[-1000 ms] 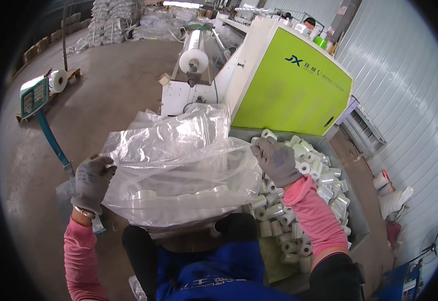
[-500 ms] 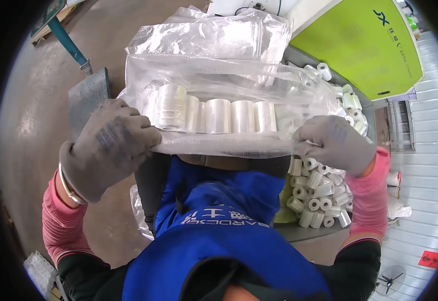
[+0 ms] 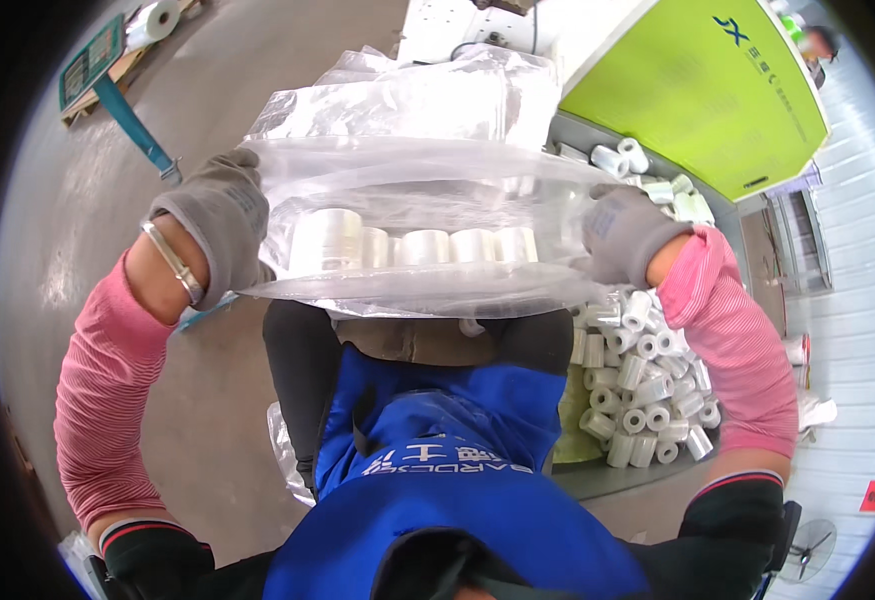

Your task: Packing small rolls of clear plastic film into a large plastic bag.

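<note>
A clear plastic bag (image 3: pixel 407 288) stretches between my two gloved hands, its mouth spread toward me. Inside it, several rolls of clear film (image 3: pixel 425 247) stand in a row, the leftmost one being the largest. My left hand (image 3: pixel 219 215), in a grey glove, is closed on the bag's left edge; its fingertips are partly hidden. At the opposite edge my right hand (image 3: pixel 625 235), also gloved in grey, grips the plastic with its fingers curled. More clear plastic sheets (image 3: pixel 417 105) lie just beyond the bag.
To the right, a grey bin (image 3: pixel 597 482) holds many small film rolls (image 3: pixel 647 400), with more rolls farther back. A lime-green machine panel (image 3: pixel 697 95) rises at the far right. A floor scale's teal post (image 3: pixel 132 125) stands at the far left. Another person (image 3: pixel 819 45) shows at the upper right.
Both hands have moved up and slightly outward at the bag's edges, and its mouth gapes wider. The rolls inside sit lower behind the bag's front edge. The whole view has shifted slightly.
</note>
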Motion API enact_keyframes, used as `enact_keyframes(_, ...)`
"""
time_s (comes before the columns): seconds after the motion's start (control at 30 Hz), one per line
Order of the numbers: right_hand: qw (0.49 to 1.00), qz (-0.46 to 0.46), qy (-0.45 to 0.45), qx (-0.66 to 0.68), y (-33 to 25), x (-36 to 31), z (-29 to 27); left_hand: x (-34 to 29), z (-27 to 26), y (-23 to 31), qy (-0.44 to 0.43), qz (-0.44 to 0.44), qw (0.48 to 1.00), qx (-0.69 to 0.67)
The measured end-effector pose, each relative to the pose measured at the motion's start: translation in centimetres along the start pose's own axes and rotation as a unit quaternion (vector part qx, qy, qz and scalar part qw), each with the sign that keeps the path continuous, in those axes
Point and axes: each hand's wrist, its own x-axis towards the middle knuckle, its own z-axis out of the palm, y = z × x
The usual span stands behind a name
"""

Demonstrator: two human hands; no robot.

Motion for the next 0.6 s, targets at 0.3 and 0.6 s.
enact_keyframes(0.3,0.708,0.1,0.618,0.326,4.0,-8.0,-2.0,1.1,-5.0,7.9,0.413,0.019,0.856,-0.312)
enact_keyframes(0.6,0.558,0.345,0.628,0.42,5.2,-9.2,22.6,2.4,-5.7,11.2,0.305,-0.059,0.798,-0.517)
